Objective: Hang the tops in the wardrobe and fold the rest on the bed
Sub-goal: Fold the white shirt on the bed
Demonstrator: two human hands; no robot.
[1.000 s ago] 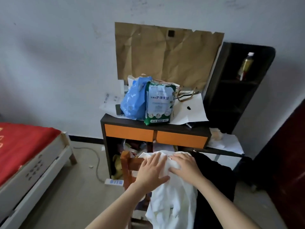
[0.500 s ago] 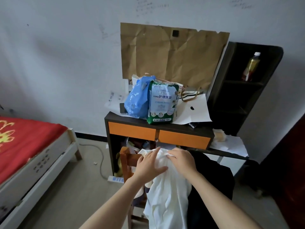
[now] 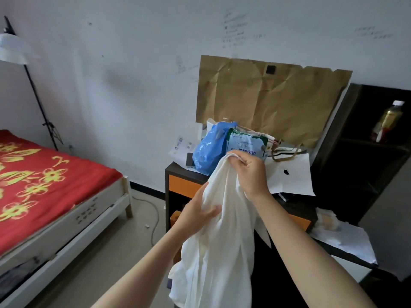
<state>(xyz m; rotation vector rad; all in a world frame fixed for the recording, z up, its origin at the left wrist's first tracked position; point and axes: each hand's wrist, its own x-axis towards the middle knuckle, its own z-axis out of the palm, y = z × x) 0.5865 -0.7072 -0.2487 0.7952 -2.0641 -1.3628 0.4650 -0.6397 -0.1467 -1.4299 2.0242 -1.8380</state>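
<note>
In the lower centre of the frame, we hold a white garment (image 3: 213, 252) up in both hands. It hangs in a loose, bunched column from the middle of the frame down to the bottom edge.

- Left hand (image 3: 198, 213): it grips the garment partway down its left edge. The fingers (image 3: 214, 211) are curled into the fabric, and a fold drapes over the top of the hand.
- Right hand (image 3: 251, 172): it sits higher and further right. Its curled fingers pinch the garment's top edge at the highest point of the cloth.

A wooden chair part (image 3: 175, 216) shows just behind the left hand. We cannot identify the dark mass to the right of the garment.

The bed (image 3: 106, 210) is at the left of the frame, well apart from the garment. It has a white frame and a red cover with yellow flowers. A cable (image 3: 155, 216) runs across the floor between the bed and the desk (image 3: 178, 185).

The desk is dark with orange drawer fronts and stands behind the hands. On its top are:
1. A blue plastic bag (image 3: 206, 150).
2. A green and white package (image 3: 246, 142), just beside the bag.
3. A white paper sheet (image 3: 293, 176), to the right.

Brown paper (image 3: 266, 96) covers the wall above the desk. At the right edge of the frame, a dark shelf unit (image 3: 347, 138) holds a bottle (image 3: 389, 121). A floor lamp (image 3: 11, 50) stands at the upper left.
</note>
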